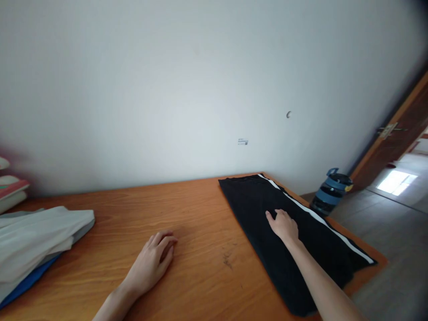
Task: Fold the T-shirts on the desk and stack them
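Black trousers [247, 205] with a white stripe down one side lie folded lengthwise and flat at the right end of the wooden table [200, 209]. My right hand [283, 225] rests palm down on the dark cloth, its thumb apart from the fingers, gripping nothing. On the bare wood to the left, my left hand [152, 261] lies with loosely bent fingers and nothing in it. Between that hand and the table's left side is a pile of clothes [36, 236], with white and grey cloth over blue.
A blue and black water bottle [331, 191] stands close to the table's right edge, beside the trousers. More stacked fabric [11, 191] sits at the far left. The white wall [167, 98] runs along the back, and a brown door [397, 129] stands open at right.
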The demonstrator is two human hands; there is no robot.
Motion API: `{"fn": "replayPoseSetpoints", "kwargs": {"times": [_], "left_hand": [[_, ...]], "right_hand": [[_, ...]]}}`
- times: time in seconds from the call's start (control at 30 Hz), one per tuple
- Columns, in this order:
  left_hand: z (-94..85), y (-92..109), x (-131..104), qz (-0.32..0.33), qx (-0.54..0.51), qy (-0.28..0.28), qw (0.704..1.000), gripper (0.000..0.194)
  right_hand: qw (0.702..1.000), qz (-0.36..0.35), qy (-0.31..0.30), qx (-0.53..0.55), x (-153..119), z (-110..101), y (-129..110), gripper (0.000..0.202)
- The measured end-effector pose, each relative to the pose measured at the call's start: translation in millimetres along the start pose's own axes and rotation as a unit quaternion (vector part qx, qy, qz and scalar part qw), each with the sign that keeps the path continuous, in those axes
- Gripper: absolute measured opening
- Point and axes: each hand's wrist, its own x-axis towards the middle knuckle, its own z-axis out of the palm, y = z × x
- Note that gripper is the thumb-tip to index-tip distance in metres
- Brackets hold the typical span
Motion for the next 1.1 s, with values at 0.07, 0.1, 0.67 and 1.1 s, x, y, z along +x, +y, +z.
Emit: {"fn": "replayPoseSetpoints", "kwargs": {"times": [0.07,0.1,0.67,1.1], "left_hand": [[-0.3,1,1,0.001,0.005,-0.002,1.000,0.024],[-0.6,1,2,0.001,0.006,-0.001,1.000,0.024],[-0.2,0,3,0.003,0.001,0.002,1.000,0.025],[-6.7,14,-4,-0.091,-0.152,0.122,0.977,0.065]], "right_hand": [[1.000,0.018,-0.008,-0.023,0,5,3,0.041],[0.999,0.023,-0.012,-0.031,0,6,4,0.038],[0.990,0.057,0.108,0.072,-6,-18,-27,0.033],[0.766,-0.271,0.060,0.580,-98,-89,-279,0.039]]}}
